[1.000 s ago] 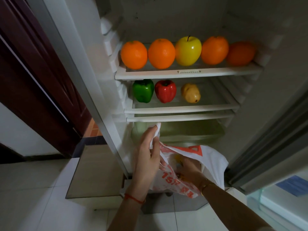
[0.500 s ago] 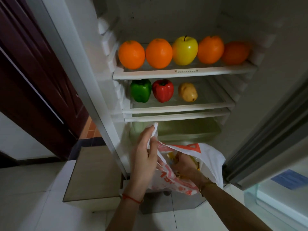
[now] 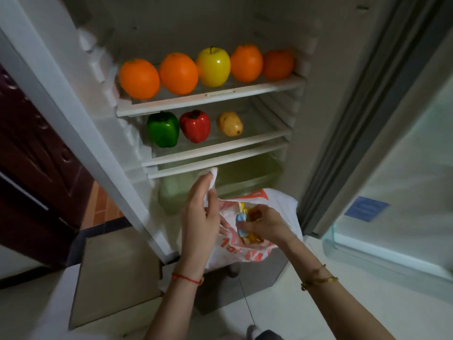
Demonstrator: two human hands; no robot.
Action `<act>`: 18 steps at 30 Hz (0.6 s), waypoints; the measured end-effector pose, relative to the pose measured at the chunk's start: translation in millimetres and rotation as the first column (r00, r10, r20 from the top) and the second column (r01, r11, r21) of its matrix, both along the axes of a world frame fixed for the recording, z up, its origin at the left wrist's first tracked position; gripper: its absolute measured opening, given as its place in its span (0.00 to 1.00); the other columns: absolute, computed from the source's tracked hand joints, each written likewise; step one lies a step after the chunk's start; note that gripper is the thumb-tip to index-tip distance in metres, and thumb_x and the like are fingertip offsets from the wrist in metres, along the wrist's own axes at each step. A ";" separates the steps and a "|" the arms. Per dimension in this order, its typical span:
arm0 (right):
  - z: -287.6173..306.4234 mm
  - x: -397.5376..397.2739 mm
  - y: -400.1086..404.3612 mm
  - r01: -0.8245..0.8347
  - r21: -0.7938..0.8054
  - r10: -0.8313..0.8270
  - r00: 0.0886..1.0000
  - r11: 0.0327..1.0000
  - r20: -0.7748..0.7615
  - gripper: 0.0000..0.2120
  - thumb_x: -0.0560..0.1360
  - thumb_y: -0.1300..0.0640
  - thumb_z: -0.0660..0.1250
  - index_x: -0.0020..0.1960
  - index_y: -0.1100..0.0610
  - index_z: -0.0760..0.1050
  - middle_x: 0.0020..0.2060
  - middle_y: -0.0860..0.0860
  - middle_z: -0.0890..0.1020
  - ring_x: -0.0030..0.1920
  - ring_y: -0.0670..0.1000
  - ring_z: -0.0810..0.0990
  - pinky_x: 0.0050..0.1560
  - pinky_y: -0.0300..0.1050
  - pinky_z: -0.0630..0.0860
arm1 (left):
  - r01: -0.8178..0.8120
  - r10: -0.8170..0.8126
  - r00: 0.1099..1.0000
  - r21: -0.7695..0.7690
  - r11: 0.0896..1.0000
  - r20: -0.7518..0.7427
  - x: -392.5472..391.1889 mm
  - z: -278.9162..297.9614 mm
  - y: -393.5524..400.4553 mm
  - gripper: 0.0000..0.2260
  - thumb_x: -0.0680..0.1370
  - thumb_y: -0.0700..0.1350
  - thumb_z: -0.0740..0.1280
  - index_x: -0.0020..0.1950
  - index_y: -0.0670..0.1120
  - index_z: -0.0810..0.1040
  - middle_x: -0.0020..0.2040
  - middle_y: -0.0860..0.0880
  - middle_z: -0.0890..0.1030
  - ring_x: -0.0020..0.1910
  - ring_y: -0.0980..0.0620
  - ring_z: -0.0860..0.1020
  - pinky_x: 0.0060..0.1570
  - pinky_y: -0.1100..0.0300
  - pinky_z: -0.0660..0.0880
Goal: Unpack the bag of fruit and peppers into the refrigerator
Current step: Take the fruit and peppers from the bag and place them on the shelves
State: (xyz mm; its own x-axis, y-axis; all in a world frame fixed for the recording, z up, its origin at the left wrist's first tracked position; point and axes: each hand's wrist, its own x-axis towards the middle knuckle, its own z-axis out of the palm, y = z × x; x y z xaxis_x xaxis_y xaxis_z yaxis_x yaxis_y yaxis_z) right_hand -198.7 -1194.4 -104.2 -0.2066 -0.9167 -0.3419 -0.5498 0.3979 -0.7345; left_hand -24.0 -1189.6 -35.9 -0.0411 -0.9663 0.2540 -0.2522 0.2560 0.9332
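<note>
Left hand (image 3: pixel 199 217) pinching bag (image 3: pixel 277 204) handle | right hand (image 3: pixel 263 223) gripping something inside bag

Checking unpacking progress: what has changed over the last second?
The right hand, earlier buried in the bag, has risen, lifting a yellow-and-blue item into view at the opening. The left hand still pinches the bag's handle. The shelved fruit and peppers are unchanged.

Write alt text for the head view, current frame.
In front of an open refrigerator, the left hand holds up the handle of a white plastic bag with red print while the right hand reaches inside it. The top shelf holds four round oranges and a yellow apple; below sit a green bell pepper, red bell pepper and yellow-brown pear.
</note>
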 end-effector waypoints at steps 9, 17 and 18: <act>40.3 -75.9 70.9 0.336 -0.080 -0.304 0.913 0.938 0.271 0.13 0.69 0.55 0.78 0.46 0.60 0.79 0.41 0.57 0.83 0.36 0.50 0.81 0.39 0.41 0.80 | 0.093 -0.088 0.993 -0.067 0.993 0.080 -44.3 9.5 14.1 0.19 0.83 0.39 0.59 0.74 0.46 0.70 0.73 0.50 0.72 0.69 0.54 0.74 0.53 0.78 0.73; 16.5 -165.3 114.8 0.530 -0.065 -0.528 0.848 0.846 0.040 0.12 0.69 0.53 0.77 0.35 0.60 0.79 0.31 0.59 0.83 0.36 0.55 0.82 0.49 0.55 0.80 | 0.092 -0.086 0.992 -0.067 0.993 0.089 -72.6 8.7 19.2 0.19 0.83 0.39 0.60 0.75 0.46 0.69 0.72 0.49 0.73 0.64 0.60 0.75 0.58 0.68 0.77; 12.1 -175.2 117.8 0.534 -0.041 -0.534 0.845 0.844 0.011 0.12 0.69 0.52 0.76 0.34 0.59 0.79 0.28 0.55 0.81 0.35 0.54 0.82 0.49 0.53 0.80 | 0.086 -0.079 0.992 -0.067 0.994 0.102 -74.6 7.6 18.5 0.19 0.83 0.39 0.60 0.75 0.46 0.69 0.73 0.48 0.72 0.67 0.58 0.72 0.57 0.75 0.74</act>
